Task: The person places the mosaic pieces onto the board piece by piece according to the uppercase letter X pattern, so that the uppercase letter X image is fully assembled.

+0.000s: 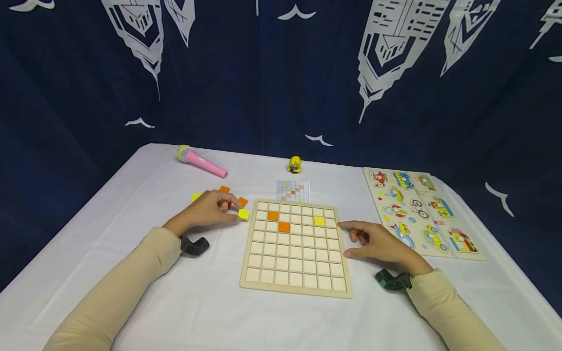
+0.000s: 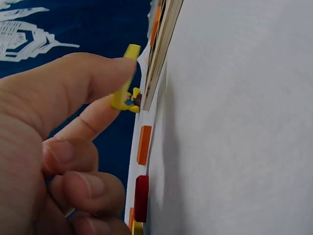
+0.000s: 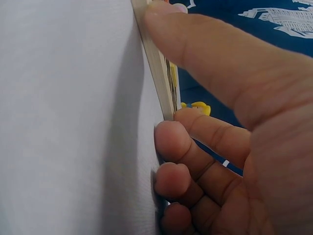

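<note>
My left hand (image 1: 210, 208) pinches a yellow square tile (image 1: 243, 214) between thumb and index finger, just outside the left edge of a wooden grid board (image 1: 298, 291). In the left wrist view the tile (image 2: 131, 51) stands tilted between the fingertips, the other fingers curled below. Two orange tiles (image 1: 273, 215) and one yellow tile (image 1: 319, 221) lie in the board's upper cells. My right hand (image 1: 378, 243) rests at the board's right edge, thumb and index finger extended against it. Loose orange (image 1: 243, 201), red (image 2: 141, 198) and yellow (image 1: 196, 197) tiles lie around my left hand.
A small card with a coloured grid (image 1: 292, 191) lies just beyond the board, with a yellow-haired figurine (image 1: 294, 165) behind it. At the back left is a pink toy microphone (image 1: 204, 163). A vehicle picture puzzle (image 1: 419, 231) lies on the right, beyond my right hand.
</note>
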